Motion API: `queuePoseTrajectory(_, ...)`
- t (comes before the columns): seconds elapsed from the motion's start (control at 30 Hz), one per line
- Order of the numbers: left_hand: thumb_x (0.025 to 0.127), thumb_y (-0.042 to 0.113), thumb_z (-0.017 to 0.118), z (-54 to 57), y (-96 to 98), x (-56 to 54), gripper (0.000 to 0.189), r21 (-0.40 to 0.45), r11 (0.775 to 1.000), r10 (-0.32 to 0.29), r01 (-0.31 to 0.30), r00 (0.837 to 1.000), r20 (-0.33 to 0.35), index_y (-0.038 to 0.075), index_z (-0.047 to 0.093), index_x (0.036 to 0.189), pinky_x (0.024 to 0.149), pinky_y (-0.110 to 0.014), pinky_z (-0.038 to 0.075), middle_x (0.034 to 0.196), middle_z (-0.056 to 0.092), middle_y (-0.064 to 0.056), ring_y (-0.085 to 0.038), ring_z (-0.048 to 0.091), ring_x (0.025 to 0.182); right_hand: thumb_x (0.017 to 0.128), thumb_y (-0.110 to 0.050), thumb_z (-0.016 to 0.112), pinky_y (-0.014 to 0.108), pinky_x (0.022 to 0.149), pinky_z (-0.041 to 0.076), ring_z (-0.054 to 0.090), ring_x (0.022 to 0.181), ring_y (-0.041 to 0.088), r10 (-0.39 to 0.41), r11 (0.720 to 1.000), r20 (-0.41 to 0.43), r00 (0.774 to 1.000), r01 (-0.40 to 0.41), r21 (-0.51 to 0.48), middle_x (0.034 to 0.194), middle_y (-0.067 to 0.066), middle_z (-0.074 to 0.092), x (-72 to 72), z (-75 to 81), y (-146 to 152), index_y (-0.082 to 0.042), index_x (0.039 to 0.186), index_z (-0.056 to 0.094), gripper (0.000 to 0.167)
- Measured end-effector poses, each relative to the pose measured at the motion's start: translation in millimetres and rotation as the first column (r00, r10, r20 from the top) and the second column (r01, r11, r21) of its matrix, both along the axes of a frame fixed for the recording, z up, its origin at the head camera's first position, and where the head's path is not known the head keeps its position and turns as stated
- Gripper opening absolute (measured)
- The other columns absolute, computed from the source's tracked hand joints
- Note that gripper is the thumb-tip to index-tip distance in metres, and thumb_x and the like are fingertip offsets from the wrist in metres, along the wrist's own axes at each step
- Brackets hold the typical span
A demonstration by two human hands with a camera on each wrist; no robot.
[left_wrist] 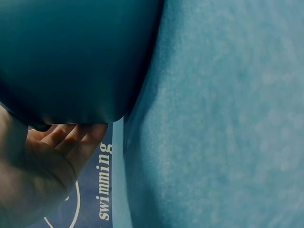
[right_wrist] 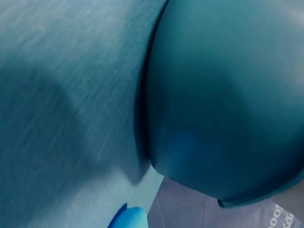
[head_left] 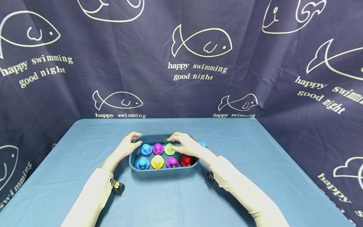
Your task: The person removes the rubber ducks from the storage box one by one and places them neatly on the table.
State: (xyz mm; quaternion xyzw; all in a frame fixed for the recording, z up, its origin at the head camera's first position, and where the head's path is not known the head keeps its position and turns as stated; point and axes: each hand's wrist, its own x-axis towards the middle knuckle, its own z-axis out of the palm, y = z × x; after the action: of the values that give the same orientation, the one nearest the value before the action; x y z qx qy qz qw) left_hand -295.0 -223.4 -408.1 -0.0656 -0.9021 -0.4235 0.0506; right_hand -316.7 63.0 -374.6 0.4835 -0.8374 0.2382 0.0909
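Note:
My left hand [head_left: 127,146] grips the left end of a dark blue-green oval tub [head_left: 163,172], thumb at the rim; in the left wrist view its fingers [left_wrist: 71,142] reach along the tub's outer wall. Several rubber ducks stand upright inside in two rows. The back row shows a blue duck [head_left: 146,150], a purple duck [head_left: 158,149] and a green duck [head_left: 169,150]. My right hand [head_left: 185,145] hovers over the back right of the tub, thumb close over the green duck, fingers spread apart from the thumb. In the right wrist view this hand is mostly hidden behind the tub.
The front row holds a blue duck [head_left: 143,163], a yellow duck [head_left: 157,161], a purple duck [head_left: 172,162] and a red duck [head_left: 186,161]. Another blue duck [head_left: 203,144] lies on the blue tablecloth [head_left: 241,151] outside the tub's right end. A printed dark curtain [head_left: 158,91] surrounds the table.

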Motion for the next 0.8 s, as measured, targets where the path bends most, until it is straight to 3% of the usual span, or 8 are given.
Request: queuePoseTrajectory(0.8, 0.091, 0.014, 0.058, 0.7, 0.7, 0.0, 0.035, 0.002, 1.0, -0.003, 0.003, 1.0, 0.01, 0.004, 0.053, 0.124, 0.097, -0.048, 0.037, 0.116, 0.063, -0.019, -0.033, 0.055, 0.111, 0.083, -0.017, 0.07, 0.029, 0.085, 0.048, 0.061, 0.096, 0.019, -0.042, 0.995, 0.03, 0.999, 0.039, 0.095, 0.102, 0.008, 0.066, -0.9, -10.4, -3.1, -0.003, 0.108, 0.067, 0.029)
